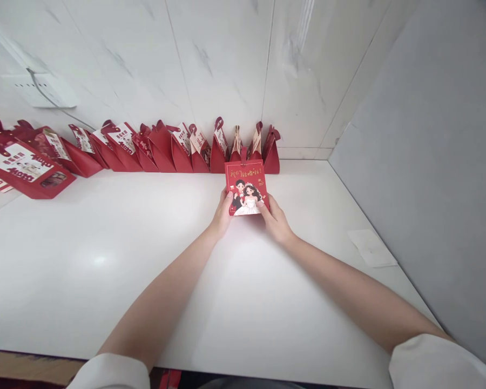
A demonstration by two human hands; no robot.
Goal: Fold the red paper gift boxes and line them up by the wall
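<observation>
I hold a small red box printed with a cartoon bride and groom, out over the white table near its far side. My left hand grips the box's lower left edge. My right hand grips its lower right corner. The box faces up toward me. Just behind it, a row of several folded red gift bags with tags stands along the wall.
More red boxes lie at the far left. A white slip of paper rests on the table by the grey right wall. A wall socket with a cable is at upper left.
</observation>
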